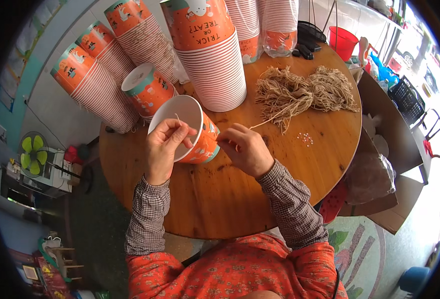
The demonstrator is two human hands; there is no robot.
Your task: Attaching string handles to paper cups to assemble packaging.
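Observation:
An orange paper bucket [209, 133] with a white inside and a teal base lies tilted on the round wooden table, its mouth toward my left hand. My left hand [166, 148] is at the bucket's rim, thumb and fingers pinched, with a short pale cord end [178, 117] sticking up from them. My right hand [247, 152] is closed by the bucket's printed side, pinching a beige cord. From the right hand this cord [266, 121] runs to a tied bundle of beige cords [305, 92]. Fingers hide where the cord meets the bucket.
Tall stacks of nested buckets [212, 74] stand at the back and left [100, 89]. A smaller orange bucket [152, 97] sits behind mine. Small pale pieces [306, 139] lie right of my right hand. Cardboard boxes [379, 194] flank the round table [210, 209] on the right.

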